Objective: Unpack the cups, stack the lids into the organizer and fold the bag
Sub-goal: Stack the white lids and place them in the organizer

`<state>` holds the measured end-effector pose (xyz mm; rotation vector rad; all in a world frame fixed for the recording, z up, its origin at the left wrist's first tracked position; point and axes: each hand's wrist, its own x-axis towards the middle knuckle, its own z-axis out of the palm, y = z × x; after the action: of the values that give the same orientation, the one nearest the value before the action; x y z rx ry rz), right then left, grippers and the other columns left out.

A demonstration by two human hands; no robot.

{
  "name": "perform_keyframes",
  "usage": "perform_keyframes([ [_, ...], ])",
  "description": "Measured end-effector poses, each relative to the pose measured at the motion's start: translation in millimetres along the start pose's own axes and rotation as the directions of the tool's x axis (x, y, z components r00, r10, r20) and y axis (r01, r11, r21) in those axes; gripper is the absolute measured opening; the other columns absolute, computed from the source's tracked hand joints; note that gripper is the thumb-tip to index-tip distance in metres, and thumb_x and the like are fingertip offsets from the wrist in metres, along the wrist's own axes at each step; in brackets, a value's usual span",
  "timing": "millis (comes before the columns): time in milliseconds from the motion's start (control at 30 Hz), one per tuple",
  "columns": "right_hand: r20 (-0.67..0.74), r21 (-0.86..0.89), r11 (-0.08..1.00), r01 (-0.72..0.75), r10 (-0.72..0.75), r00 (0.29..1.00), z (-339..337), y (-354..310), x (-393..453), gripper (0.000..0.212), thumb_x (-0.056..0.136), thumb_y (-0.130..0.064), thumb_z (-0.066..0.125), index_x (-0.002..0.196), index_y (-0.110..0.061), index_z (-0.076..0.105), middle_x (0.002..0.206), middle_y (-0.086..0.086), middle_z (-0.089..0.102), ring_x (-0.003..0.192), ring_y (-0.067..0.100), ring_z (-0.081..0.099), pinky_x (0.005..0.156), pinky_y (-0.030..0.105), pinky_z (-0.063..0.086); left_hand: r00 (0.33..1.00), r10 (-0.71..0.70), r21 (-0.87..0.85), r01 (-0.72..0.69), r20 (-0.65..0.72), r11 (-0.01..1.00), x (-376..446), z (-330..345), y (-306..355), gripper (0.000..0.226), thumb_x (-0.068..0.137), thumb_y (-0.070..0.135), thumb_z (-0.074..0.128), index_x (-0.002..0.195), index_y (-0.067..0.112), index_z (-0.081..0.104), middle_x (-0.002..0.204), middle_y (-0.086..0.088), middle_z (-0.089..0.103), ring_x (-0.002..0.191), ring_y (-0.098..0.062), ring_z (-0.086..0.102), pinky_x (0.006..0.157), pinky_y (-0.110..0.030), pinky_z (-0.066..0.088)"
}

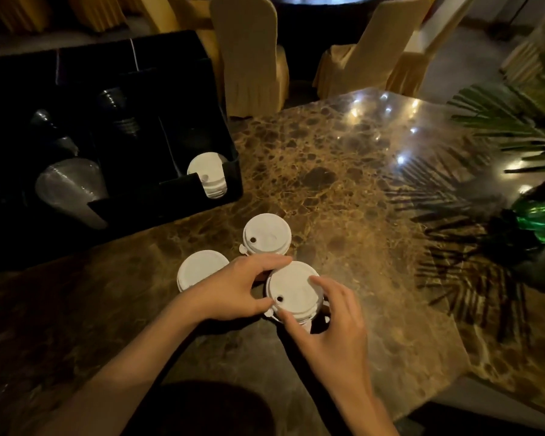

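Three white lids, or small stacks of them, lie close together on the marble table. Both hands are on the nearest lid stack [293,291]: my left hand [233,287] pinches its left rim and my right hand [331,322] grips its right and front rim. A second lid stack [266,234] sits just behind it. A third lid [199,269] lies to the left, partly behind my left hand. The black organizer [230,146] stands at the far left, with a stack of white lids [206,173] in its right front compartment. No bag shows.
Clear plastic lids [70,184] and dark lids [120,118] fill the organizer's other slots. Two covered chairs [249,55] stand beyond the table. A palm plant [516,127] with green wrapping [538,215] overhangs the table's right side. The table's right edge [463,363] runs diagonally.
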<state>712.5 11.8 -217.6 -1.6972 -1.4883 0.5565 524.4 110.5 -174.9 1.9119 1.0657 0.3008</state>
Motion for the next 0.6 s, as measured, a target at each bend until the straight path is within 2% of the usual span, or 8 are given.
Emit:
perform_keyframes([
  [133,-0.002,-0.022,1.000,-0.002,0.002,1.000,-1.5,-2.8,-0.5,0.066,0.072,-0.060,0.081,0.126,-0.031,0.059,0.120,-0.017,0.056,0.111,0.008,0.057,0.084,0.034,0.057,1.000,0.012,-0.010,-0.012,-0.001,1.000,0.0,-1.0,1.7,0.071,0.083,0.007,0.075,0.146,0.027,0.050,0.142,0.017,0.055,0.132,0.010,0.046,0.109,-0.011,0.038],
  [233,-0.008,-0.035,0.999,-0.020,0.020,1.000,-1.2,-4.5,1.1,0.067,0.070,-0.056,0.086,0.126,-0.028,0.060,0.120,-0.013,0.057,0.111,0.011,0.058,0.084,0.037,0.058,0.999,0.053,-0.005,-0.053,-0.006,0.999,2.4,0.2,7.0,0.063,0.081,0.005,0.072,0.131,0.037,0.054,0.127,0.014,0.061,0.122,-0.001,0.053,0.102,-0.015,0.045],
  [300,-0.010,-0.038,0.999,-0.035,0.035,0.999,-1.9,-5.6,1.7,0.068,0.070,-0.058,0.085,0.125,-0.027,0.061,0.118,-0.012,0.058,0.109,0.012,0.059,0.083,0.039,0.058,0.998,0.070,0.012,-0.070,-0.010,0.997,4.0,1.3,8.7,0.059,0.081,0.006,0.071,0.128,0.035,0.051,0.126,0.011,0.057,0.118,-0.009,0.054,0.100,-0.021,0.044],
  [367,-0.014,-0.041,0.998,-0.051,0.051,0.999,-3.0,-6.1,0.6,0.068,0.069,-0.062,0.084,0.123,-0.027,0.061,0.116,-0.012,0.059,0.107,0.012,0.059,0.082,0.039,0.057,0.999,0.046,0.033,-0.045,-0.007,0.998,4.5,3.0,6.6,0.059,0.083,0.009,0.070,0.135,0.033,0.054,0.131,0.012,0.061,0.122,-0.005,0.052,0.104,-0.021,0.044],
  [467,-0.021,-0.063,0.996,-0.070,0.069,0.997,-4.1,-6.9,-2.0,0.069,0.068,-0.065,0.083,0.121,-0.025,0.060,0.112,-0.012,0.061,0.104,0.013,0.057,0.080,0.039,0.056,1.000,-0.002,0.085,0.002,-0.001,0.996,4.3,6.9,4.2,0.071,0.086,0.010,0.070,0.151,0.027,0.045,0.150,0.012,0.049,0.136,0.005,0.037,0.115,-0.014,0.030],
  [533,-0.029,-0.113,0.992,-0.057,0.054,0.998,-3.2,-7.1,-2.7,0.069,0.069,-0.062,0.084,0.120,-0.022,0.062,0.111,-0.009,0.062,0.102,0.015,0.057,0.080,0.036,0.054,1.000,0.010,0.092,-0.008,-0.013,0.996,4.9,9.1,4.7,0.072,0.086,0.010,0.070,0.151,0.025,0.044,0.151,0.013,0.047,0.133,0.012,0.033,0.109,-0.004,0.023],
  [600,-0.034,-0.145,0.988,-0.057,0.052,0.998,-1.9,-7.4,-3.3,0.067,0.068,-0.059,0.086,0.119,-0.019,0.065,0.111,-0.008,0.063,0.102,0.015,0.056,0.081,0.028,0.050,1.000,0.022,0.079,-0.021,-0.016,0.997,5.0,9.8,4.4,0.071,0.086,0.011,0.072,0.150,0.022,0.045,0.144,0.019,0.048,0.125,0.024,0.032,0.104,0.002,0.023],
])
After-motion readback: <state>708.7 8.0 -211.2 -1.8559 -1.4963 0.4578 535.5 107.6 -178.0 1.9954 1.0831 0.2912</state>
